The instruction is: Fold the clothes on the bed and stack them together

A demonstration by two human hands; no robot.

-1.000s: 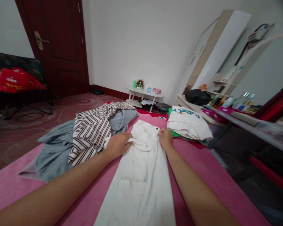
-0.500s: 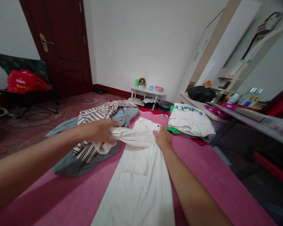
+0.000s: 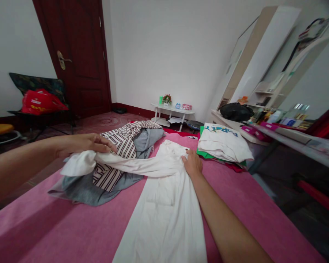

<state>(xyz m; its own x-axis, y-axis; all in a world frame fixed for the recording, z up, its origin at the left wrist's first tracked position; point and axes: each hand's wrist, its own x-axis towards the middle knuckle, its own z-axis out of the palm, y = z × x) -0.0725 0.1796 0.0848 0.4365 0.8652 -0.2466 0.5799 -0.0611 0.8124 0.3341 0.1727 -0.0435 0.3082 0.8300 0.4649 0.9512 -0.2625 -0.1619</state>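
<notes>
While one white garment [image 3: 167, 212] lies lengthwise along the middle of the pink surface [image 3: 235, 212], its top toward the far edge and its lower part running out of view, one sleeve [image 3: 138, 166] stretches across toward the left edge. One striped garment [image 3: 123, 144] sits on grey clothing [image 3: 98, 193] in a single heap by that left edge; how many grey pieces it holds, I cannot tell. Toward the far right corner stands one stack of clothes [image 3: 222, 155], a white folded piece with lettering on top, green and red layers showing beneath.

Two hands are on the white garment. The left hand [image 3: 89, 143] reaches in over the heap, back of the hand up, fingers pointing right along the sleeve beside its bunched cuff [image 3: 80, 164]; the thumb is hidden, so I cannot tell whether it grips. The right hand [image 3: 193, 163] sits beside one dark button [image 3: 186, 149], forearm coming up from the near side, thumb and curled fingers clamped on the garment's upper side.

Beyond the far edge, one low white table [image 3: 172, 109] carries one green cup [image 3: 160, 99], one flowerpot [image 3: 167, 99], one blue item [image 3: 178, 105] and one pink box [image 3: 186, 106].
</notes>
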